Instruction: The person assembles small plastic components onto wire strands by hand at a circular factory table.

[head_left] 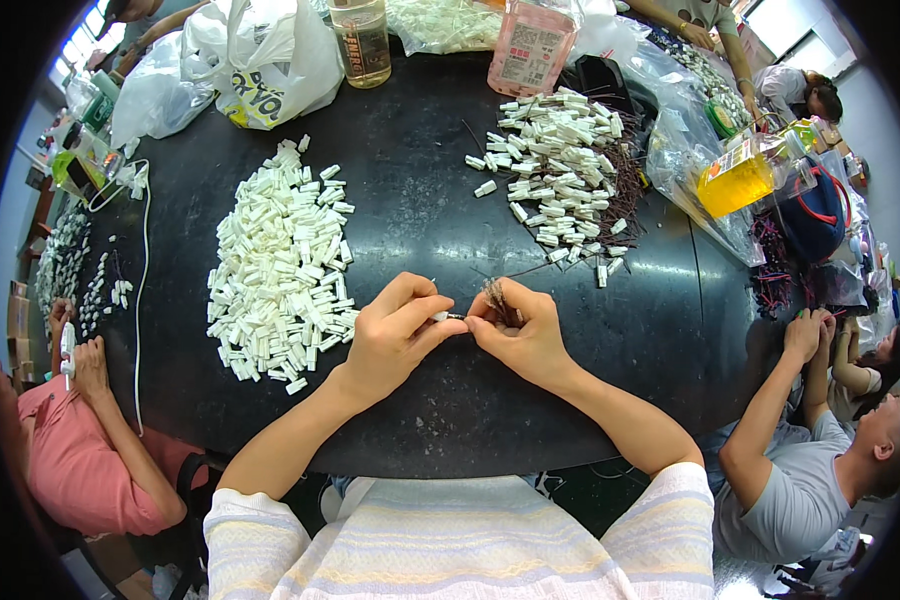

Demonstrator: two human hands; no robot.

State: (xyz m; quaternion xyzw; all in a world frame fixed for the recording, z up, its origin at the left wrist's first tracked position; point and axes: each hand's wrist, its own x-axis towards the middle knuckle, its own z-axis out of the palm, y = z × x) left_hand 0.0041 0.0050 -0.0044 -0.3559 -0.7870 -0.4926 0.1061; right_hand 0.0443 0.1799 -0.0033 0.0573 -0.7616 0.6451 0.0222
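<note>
The white pieces (280, 265) look smooth plastic, the black tabletop (420, 150) slightly glossy.

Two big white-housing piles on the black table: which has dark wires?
The right pile of white plastic housings, beyond the right hand: dark brown wires bunch along its right side. The left pile shows none.

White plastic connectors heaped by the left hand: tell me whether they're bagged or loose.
Loose: the white plastic connectors lie heaped at mixed angles directly on the black tabletop, some strewn along the heap's edge.
</note>
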